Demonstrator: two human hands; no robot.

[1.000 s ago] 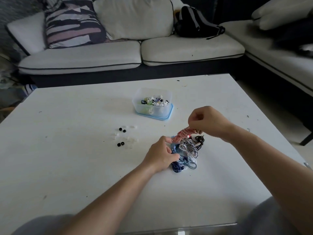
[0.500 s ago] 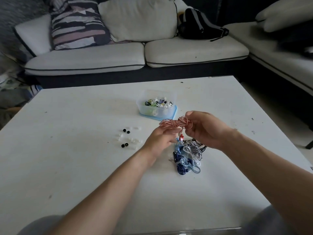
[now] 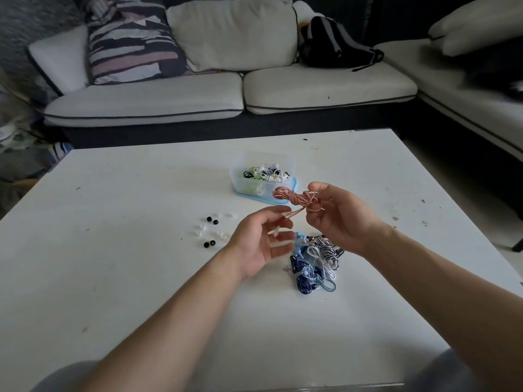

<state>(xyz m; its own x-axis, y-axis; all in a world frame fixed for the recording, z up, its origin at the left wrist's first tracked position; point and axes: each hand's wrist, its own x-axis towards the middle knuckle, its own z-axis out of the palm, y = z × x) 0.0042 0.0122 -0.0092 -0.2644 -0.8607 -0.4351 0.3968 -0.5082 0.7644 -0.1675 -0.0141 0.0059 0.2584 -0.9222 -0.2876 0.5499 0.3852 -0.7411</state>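
A coiled pink-and-white earphone cable (image 3: 294, 197) hangs in the air above the white table (image 3: 119, 278). My right hand (image 3: 338, 216) pinches the right end of this bundle between thumb and fingers. My left hand (image 3: 261, 241) is palm up just below and left of it, fingers loosely spread, and the cable's loose end with its earbuds runs down to the fingertips. Under both hands lies a pile of blue, white and striped earphone cables (image 3: 314, 264).
A clear plastic box with a blue lid under it (image 3: 263, 179) holds more tangled earphones, just behind the hands. Several small black and clear ear tips (image 3: 212, 230) lie scattered to the left. A white sofa (image 3: 226, 94) with cushions and a black bag stands beyond the table.
The pink cable bundle was lifted off the pile and raised. My left hand let go of it and dropped lower, opening palm up, while my right hand keeps the bundle.
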